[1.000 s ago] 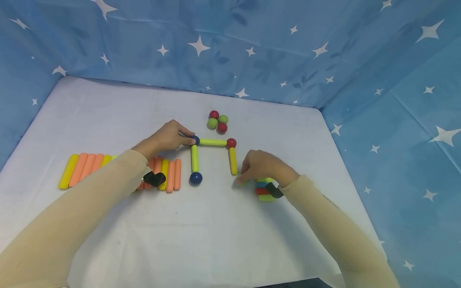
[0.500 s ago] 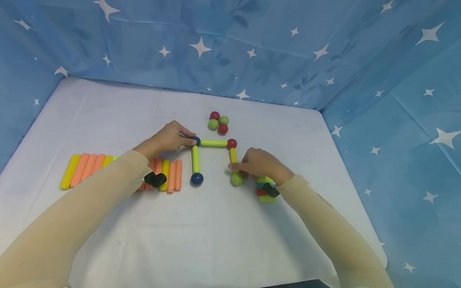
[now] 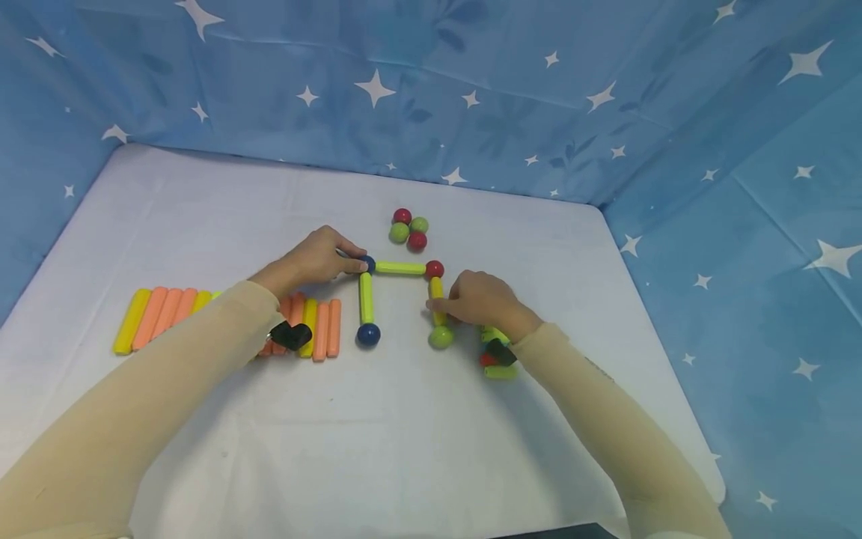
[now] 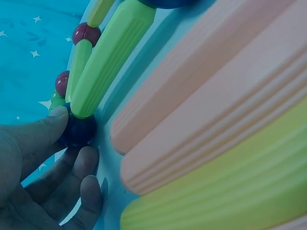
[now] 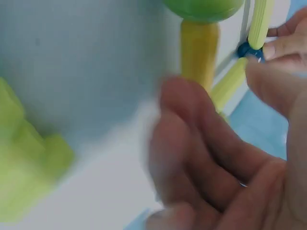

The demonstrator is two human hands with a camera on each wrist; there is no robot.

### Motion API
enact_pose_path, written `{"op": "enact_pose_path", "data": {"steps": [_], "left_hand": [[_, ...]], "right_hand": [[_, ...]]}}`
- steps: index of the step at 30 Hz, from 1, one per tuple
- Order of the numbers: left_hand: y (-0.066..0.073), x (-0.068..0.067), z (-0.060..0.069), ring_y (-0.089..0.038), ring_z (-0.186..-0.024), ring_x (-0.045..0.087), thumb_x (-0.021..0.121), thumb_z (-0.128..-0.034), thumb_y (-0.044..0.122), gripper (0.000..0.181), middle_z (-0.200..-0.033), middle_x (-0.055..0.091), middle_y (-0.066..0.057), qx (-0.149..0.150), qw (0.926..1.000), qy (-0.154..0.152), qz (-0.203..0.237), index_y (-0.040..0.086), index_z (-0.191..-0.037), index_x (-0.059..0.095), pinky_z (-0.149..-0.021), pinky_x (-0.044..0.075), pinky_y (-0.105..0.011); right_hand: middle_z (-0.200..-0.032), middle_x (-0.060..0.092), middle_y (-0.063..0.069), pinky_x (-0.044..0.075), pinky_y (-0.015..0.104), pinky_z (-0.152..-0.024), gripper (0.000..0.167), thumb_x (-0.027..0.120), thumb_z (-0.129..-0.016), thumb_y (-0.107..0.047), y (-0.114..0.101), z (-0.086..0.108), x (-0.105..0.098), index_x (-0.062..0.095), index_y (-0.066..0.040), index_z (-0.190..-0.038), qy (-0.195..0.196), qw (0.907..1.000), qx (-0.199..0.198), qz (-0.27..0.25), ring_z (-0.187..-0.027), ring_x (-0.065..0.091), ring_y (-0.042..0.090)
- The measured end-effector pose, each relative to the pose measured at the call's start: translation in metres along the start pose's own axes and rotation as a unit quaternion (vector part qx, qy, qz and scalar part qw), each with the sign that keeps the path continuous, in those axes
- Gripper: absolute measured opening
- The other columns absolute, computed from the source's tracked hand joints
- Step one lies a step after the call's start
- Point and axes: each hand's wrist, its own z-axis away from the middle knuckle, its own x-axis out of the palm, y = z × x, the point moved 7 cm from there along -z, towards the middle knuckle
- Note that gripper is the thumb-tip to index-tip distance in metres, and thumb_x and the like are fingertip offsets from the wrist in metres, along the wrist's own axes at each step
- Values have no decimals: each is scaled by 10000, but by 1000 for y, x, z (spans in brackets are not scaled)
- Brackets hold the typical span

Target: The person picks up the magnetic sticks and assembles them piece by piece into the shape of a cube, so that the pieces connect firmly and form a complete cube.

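My left hand (image 3: 319,256) pinches a dark blue ball (image 4: 80,130) between thumb and fingers. From that ball one lime rod (image 3: 400,268) runs right to a red ball (image 3: 435,269). Another lime rod (image 3: 367,298) leads toward me to a second blue ball (image 3: 368,335). A yellow rod (image 3: 438,290) extends from the red ball to a green ball (image 3: 441,337), making a three-sided frame. Over the yellow rod is my right hand (image 3: 481,298); in the right wrist view its thumb and loosely bent fingers stand apart, with nothing gripped between them.
Several loose red and green balls (image 3: 417,241) cluster behind the frame. A row of orange and yellow rods (image 3: 150,318) lies left, partly under my left sleeve. Short coloured pieces (image 3: 500,372) sit beneath my right wrist. A blue star-patterned curtain (image 3: 323,67) borders the white table (image 3: 303,449).
My right hand brought the green ball to the near end of the yellow rod, then let it go and shifted slightly away from me. My left hand stayed on the blue ball.
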Motion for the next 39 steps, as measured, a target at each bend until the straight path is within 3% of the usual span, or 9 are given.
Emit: {"op": "enact_pose_path", "data": {"steps": [3,5,10,14,19,23,27,32,39], "left_hand": [[0,0,-1,-289,-1078,499,711,-972,253,368,-1358,622,-138,23,10000,-59,-38,110,-1310,698,-751,392,-357],[1,-1,-1,-283,-1075,503,706,-976,261,369,-1360,621,-133,45,9999,-97,-87,115,-1314,696,-764,404,-354],[0,-3,-3,-266,-965,538,699,-980,272,368,-1300,653,-112,112,9998,-130,-79,113,-1312,698,-757,447,-350],[0,-3,-4,-248,-920,556,706,-975,263,364,-1279,658,-105,185,9998,-68,8,102,-1301,702,-758,474,-348],[0,-2,-5,-260,-1005,575,712,-970,245,373,-1268,667,-110,320,9994,-17,93,86,-1307,692,-841,485,-392],[-2,-2,-6,-271,-1132,566,714,-970,240,370,-1260,673,-115,376,9992,-13,126,77,-1302,692,-956,456,-442],[-3,-2,-5,-268,-1135,573,710,-973,247,374,-1244,681,-114,355,9993,-21,120,80,-1307,690,-969,447,-444],[-1,-1,-4,-275,-1170,558,706,-976,245,373,-1261,671,-119,355,9993,-27,100,79,-1310,689,-1014,423,-463],[-2,-2,-5,-281,-1208,531,709,-974,252,365,-1277,660,-113,372,9993,1,92,93,-1302,699,-1049,396,-472]], "right_hand": [[-597,576,-13,413,311,-574,462,655,-928,-578,-21,10,-8,696,-152,-753,440,9970,-470,420,-600,536,176],[-637,592,-46,438,287,-600,367,678,-940,-516,-47,21,-9,701,-175,-805,735,9866,-1250,753,-622,548,142],[-1067,702,-56,512,209,-703,274,689,-964,-377,-118,62,15,740,-181,-1148,918,9173,-3496,1673,-754,643,74],[-1504,510,-20,470,173,-606,527,626,-994,-361,-148,80,44,543,-160,-1474,640,8782,-4071,2428,-599,595,72],[-1597,381,-31,368,193,-493,610,578,-1013,-314,-154,82,64,390,-169,-1575,313,8707,-4048,2774,-448,454,86],[-1365,627,-49,506,188,-690,405,655,-983,-248,-158,87,58,637,-175,-1382,584,8623,-4489,2271,-765,667,54],[-1212,695,-80,520,229,-851,267,682,-970,-158,-162,91,51,734,-193,-1230,820,8483,-4815,2045,-1031,669,66],[-1233,674,-75,505,220,-827,243,737,-945,-182,-161,88,58,758,-243,-1180,647,8485,-4615,2508,-1005,656,66],[-959,615,-76,485,209,-724,109,728,-956,-320,-161,91,72,783,-262,-1031,375,8407,-4571,2879,-770,603,57]]}}
